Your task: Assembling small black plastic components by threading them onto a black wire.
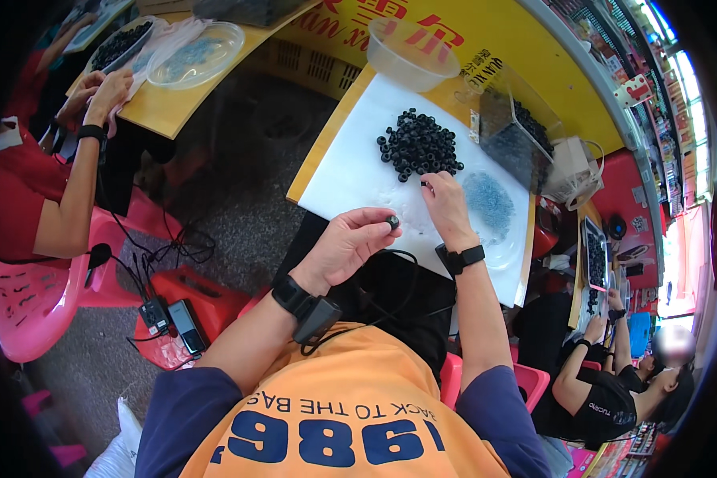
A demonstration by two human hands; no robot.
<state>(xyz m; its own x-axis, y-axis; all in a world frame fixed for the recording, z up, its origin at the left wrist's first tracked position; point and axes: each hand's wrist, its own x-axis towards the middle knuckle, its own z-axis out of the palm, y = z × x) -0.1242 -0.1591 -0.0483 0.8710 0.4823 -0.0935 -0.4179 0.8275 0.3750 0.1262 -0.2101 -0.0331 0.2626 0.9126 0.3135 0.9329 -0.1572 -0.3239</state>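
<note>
Both hands are up over the table, two of them at work and each with a dark band on the wrist. Left hand (pixel 349 243) is curled narrow, pinching one small black rubber ring (pixel 392 221) between thumb and fingertip, held in the air just off the near edge of the white sheet (pixel 350 171). Right hand (pixel 446 205) sits at about 2 o'clock from it, fingers drawn together with the tips down on the sheet, nipping what looks like a single black ring at the edge of the heap. Can't tell more, it's tiny.

That pile of black rubber rings (pixel 419 145) lies at 12 o'clock from the right hand, one heap, way too many to count. One patch of small blue-grey bits (pixel 487 203) lies on the sheet just at 3 o'clock of the right hand. One clear plastic bowl (pixel 410 54) stands at the far end of the table, past the pile.

Two other people are around: one in red at 10 o'clock at another table, one in black at 4 o'clock. One pink plastic chair (pixel 32 307) stands at 9 o'clock.
</note>
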